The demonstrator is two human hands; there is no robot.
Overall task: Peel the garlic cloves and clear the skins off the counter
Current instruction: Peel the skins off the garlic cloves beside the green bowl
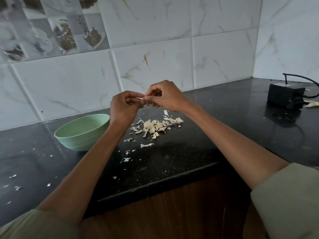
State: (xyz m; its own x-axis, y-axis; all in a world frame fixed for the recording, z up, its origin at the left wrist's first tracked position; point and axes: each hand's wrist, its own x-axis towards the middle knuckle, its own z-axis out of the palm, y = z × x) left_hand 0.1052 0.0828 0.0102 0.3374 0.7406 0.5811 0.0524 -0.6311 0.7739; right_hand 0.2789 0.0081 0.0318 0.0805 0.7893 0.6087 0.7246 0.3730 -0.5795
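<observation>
L hand [125,105], R hand [164,96] pinching garlic clove [140,97]

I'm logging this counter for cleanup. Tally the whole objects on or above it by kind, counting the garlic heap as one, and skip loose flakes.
Green bowl: 1
Heap of garlic cloves and skins: 1
Black power adapter with cable: 1
Garlic clove pinched between left hand and right hand: 1
Total: 4
</observation>
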